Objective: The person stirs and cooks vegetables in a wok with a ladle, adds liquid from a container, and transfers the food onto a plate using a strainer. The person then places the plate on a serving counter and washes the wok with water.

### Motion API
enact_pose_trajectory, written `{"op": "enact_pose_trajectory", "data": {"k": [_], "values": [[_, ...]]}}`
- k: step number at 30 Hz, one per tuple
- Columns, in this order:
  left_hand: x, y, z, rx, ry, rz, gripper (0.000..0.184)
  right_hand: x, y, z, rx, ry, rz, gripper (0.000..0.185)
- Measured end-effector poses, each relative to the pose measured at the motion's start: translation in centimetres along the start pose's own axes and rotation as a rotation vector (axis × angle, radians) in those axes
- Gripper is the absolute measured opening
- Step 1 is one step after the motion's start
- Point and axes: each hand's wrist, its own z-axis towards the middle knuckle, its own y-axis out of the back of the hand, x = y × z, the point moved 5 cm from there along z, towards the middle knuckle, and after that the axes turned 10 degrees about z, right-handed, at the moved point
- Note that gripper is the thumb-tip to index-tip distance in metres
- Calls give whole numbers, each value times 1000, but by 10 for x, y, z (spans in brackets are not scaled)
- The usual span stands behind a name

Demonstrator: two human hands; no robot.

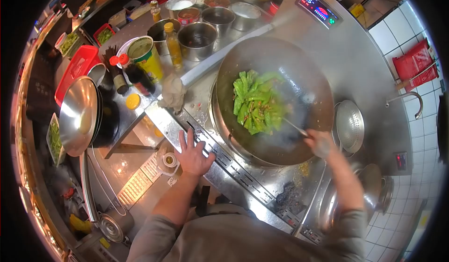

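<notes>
A large dark wok (290, 70) sits tilted on the stove, with green pepper pieces (257, 100) and small reddish bits in it. Steam blurs part of the food. My right hand (320, 142), at the wok's lower right rim, is closed on a long-handled metal cooking utensil (294, 125). Its shaft slants into the greens; its head is hidden, so ladle or spatula I cannot tell. With fingers spread, my left hand (194, 158) rests at the stove's slotted metal front edge (224, 161), holding nothing. A crumpled cloth (173, 93) lies just above it.
Left of the wok stand sauce bottles (140, 77), a yellow can (152, 58), an oil bottle (173, 44) and several metal pots (197, 40). A shiny pan (77, 114) hangs over the left side. A perforated strainer (351, 126) and a faucet (416, 100) are at right.
</notes>
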Motion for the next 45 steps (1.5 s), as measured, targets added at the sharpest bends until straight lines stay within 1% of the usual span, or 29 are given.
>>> {"op": "enact_pose_trajectory", "data": {"k": [1, 2, 6, 9, 10, 13, 15, 17, 19, 20, 22, 23, 24, 27, 28, 29, 31, 33, 36, 37, 38, 39, 41, 42, 43, 44, 45], "values": [[0, 0, -1, 16, 8, -3, 36, 22, -11, 9, -116, 40, 154, 23], [0, 1, 1, 28, 12, -5, 36, 36, -12, 12, -148, -13, 153, 25], [0, 0, 1, 26, 12, -24, 35, 67, 40, -23, -155, -46, -40, 31], [-1, 3, 1, 69, 25, -16, 35, 85, 49, -34, -126, 2, -127, 32], [-1, 3, 1, 73, 23, -12, 35, 91, 51, -41, -133, 52, -161, 30], [0, 4, 0, 87, 21, -6, 35, 88, 79, -60, -31, -23, -283, 30], [-1, 4, 2, 86, 26, -11, 35, 68, 106, -72, 60, -136, -483, 26], [1, 2, 2, 100, 31, -24, 35, 53, 124, -82, 195, -138, -446, 23], [0, 1, 5, 85, 38, -29, 35, 29, 102, -70, 317, -69, -232, 26], [1, 1, 4, 72, 28, -23, 35, 19, 77, -57, 383, -53, -60, 29], [1, 1, 2, 62, 16, -24, 35, 32, 12, -19, 128, -7, 46, 32], [2, 0, 0, 67, 19, -33, 34, 38, -23, -1, -11, -20, 224, 35], [1, -1, 1, 65, 23, -41, 34, 49, -39, 16, -117, -8, 248, 36], [0, 0, 2, 82, 29, -14, 34, 36, -4, 15, -240, -35, 207, 36], [1, -1, 3, 84, 32, -25, 34, 30, 20, 4, -270, -30, 91, 35], [1, -1, 3, 88, 35, -39, 34, 9, 35, -4, -244, -37, 46, 35], [1, -3, 2, 97, 39, -54, 34, 14, 74, -17, -150, -168, -216, 27], [1, -1, 4, 101, 42, -47, 34, -5, 77, -13, -32, -239, -405, 23], [1, -4, 1, 56, 23, -41, 35, -22, 20, 21, 10, -177, -446, 23], [-2, -1, 0, 61, 32, -24, 34, 23, 21, 20, -40, -150, -367, 29], [-4, 4, 1, 61, 44, -9, 33, 48, 23, 15, -36, -112, -357, 28], [-4, 7, 3, 61, 56, 8, 32, 62, 28, 9, -32, -73, -347, 27], [-3, 6, 3, 43, 47, -10, 33, 62, 55, -20, -115, 19, -385, 29], [-3, 7, 3, 38, 44, -10, 33, 49, 73, -33, -92, 0, -359, 29], [-2, 7, 3, 33, 40, -10, 33, 44, 92, -43, -54, -91, -435, 31], [-2, 6, 2, 40, 42, -20, 33, 33, 105, -51, 39, -175, -510, 32], [-2, 4, 4, 42, 46, -30, 33, 20, 113, -56, 101, -187, -534, 28]]}}
